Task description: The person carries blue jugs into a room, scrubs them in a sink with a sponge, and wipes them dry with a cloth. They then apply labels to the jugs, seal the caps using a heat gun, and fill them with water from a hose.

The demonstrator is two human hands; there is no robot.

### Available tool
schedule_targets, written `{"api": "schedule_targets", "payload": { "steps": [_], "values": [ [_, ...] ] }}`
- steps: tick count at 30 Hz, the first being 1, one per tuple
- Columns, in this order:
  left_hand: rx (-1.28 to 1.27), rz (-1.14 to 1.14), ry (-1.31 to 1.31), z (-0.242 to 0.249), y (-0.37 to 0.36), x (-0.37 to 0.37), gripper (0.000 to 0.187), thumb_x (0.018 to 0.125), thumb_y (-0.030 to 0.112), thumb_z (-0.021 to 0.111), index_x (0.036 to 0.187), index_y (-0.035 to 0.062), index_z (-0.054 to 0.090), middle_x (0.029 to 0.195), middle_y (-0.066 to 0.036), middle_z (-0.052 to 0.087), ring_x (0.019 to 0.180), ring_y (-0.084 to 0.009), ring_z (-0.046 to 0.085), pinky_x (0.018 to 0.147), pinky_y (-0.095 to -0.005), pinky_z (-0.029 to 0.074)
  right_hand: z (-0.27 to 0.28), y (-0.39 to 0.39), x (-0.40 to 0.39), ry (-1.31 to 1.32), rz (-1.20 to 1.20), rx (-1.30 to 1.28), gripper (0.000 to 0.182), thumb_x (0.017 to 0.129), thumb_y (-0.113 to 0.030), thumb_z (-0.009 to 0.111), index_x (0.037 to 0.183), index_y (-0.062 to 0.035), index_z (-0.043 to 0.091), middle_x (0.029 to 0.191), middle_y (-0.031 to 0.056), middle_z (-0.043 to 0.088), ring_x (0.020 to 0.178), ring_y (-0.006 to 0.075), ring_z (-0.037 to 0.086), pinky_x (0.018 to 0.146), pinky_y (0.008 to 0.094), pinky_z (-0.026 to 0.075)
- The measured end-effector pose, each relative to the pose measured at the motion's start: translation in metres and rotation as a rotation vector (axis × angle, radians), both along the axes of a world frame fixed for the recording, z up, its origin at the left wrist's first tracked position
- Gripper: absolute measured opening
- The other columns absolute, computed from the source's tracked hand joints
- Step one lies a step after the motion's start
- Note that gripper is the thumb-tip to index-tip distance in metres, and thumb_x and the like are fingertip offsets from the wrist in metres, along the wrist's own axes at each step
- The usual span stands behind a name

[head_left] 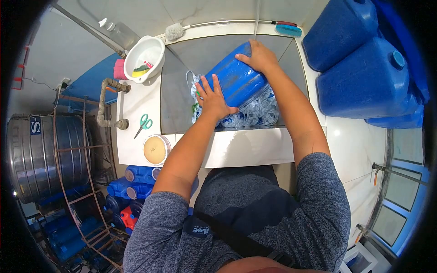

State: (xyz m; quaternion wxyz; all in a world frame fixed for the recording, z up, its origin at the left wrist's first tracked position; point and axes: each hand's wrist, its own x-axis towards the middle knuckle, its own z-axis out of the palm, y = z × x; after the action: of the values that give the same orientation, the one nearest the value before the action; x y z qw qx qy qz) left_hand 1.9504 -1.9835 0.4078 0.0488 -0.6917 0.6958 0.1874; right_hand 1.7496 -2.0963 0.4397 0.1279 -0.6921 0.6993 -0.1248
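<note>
A blue plastic water container (236, 75) lies tilted over the sink (175, 95), its wet, streaked side facing up. My right hand (259, 57) grips its upper end, thumb on the near face and fingers over the edge. Against its lower left side, my left hand (212, 101) presses with fingers spread and thumb along the bottom edge. A bit of green shows by the left fingertips. Beneath the container is a heap of pale, clear-looking plastic rings or strips (259, 109) with blue parts among them. A thin stream of water (257, 20) falls behind the container's upper end.
A white basin (144, 59) with a sponge, green scissors (144, 123) and a round tub (155, 150) stand left. A long-handled brush (175, 32) and blue brush (288, 30) lie along the back ledge. Large blue jugs (364, 77) crowd the right; a steel tank (48, 157) stands far left.
</note>
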Motion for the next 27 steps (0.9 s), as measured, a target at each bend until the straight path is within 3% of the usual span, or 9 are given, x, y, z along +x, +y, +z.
{"api": "schedule_targets", "payload": {
  "steps": [12, 14, 21, 23, 27],
  "values": [
    [-0.015, -0.011, 0.013, 0.004, -0.005, -0.010, 0.158, 0.049, 0.055, 0.095, 0.160, 0.0113, -0.008, 0.163, -0.031, -0.008, 0.150, -0.0533, -0.006, 0.116, -0.0652, 0.019, -0.003, -0.005, -0.013, -0.038, -0.020, 0.040, 0.089, 0.082, -0.067, 0.067, 0.140, -0.0020, 0.049, 0.136, 0.0202, 0.059, 0.122, 0.0365, 0.061, 0.099, 0.0474, 0.051],
    [0.000, -0.004, 0.074, 0.006, -0.006, -0.012, 0.156, 0.051, 0.050, 0.096, 0.160, 0.0118, -0.008, 0.163, -0.031, -0.008, 0.149, -0.0537, -0.010, 0.117, -0.0666, 0.010, -0.006, -0.006, -0.016, -0.038, -0.025, 0.046, 0.089, 0.082, -0.067, 0.067, 0.140, -0.0023, 0.049, 0.136, 0.0203, 0.059, 0.122, 0.0368, 0.061, 0.099, 0.0477, 0.051],
    [-0.005, -0.024, 0.065, 0.005, -0.011, -0.018, 0.155, 0.051, 0.051, 0.095, 0.161, 0.0110, -0.007, 0.163, -0.032, -0.007, 0.149, -0.0545, -0.009, 0.117, -0.0665, 0.010, -0.017, -0.010, -0.027, -0.049, -0.040, -0.016, 0.093, 0.080, -0.070, 0.066, 0.144, -0.0040, 0.046, 0.138, 0.0199, 0.058, 0.123, 0.0361, 0.060, 0.100, 0.0477, 0.050],
    [-0.051, -0.037, 0.035, 0.001, -0.013, -0.021, 0.156, 0.048, 0.052, 0.096, 0.161, 0.0115, -0.005, 0.163, -0.032, -0.004, 0.149, -0.0548, -0.003, 0.114, -0.0683, 0.018, -0.019, -0.012, -0.031, -0.059, -0.044, -0.011, 0.094, 0.080, -0.070, 0.066, 0.144, -0.0043, 0.046, 0.139, 0.0198, 0.057, 0.124, 0.0359, 0.060, 0.100, 0.0475, 0.049],
    [-0.061, -0.049, 0.037, 0.000, -0.017, -0.027, 0.156, 0.048, 0.051, 0.096, 0.161, 0.0117, -0.004, 0.163, -0.032, -0.003, 0.149, -0.0553, -0.003, 0.114, -0.0689, 0.019, -0.026, -0.018, -0.042, -0.090, -0.053, 0.005, 0.096, 0.079, -0.071, 0.066, 0.145, -0.0046, 0.046, 0.139, 0.0206, 0.057, 0.124, 0.0358, 0.060, 0.101, 0.0469, 0.049]
  ]
}}
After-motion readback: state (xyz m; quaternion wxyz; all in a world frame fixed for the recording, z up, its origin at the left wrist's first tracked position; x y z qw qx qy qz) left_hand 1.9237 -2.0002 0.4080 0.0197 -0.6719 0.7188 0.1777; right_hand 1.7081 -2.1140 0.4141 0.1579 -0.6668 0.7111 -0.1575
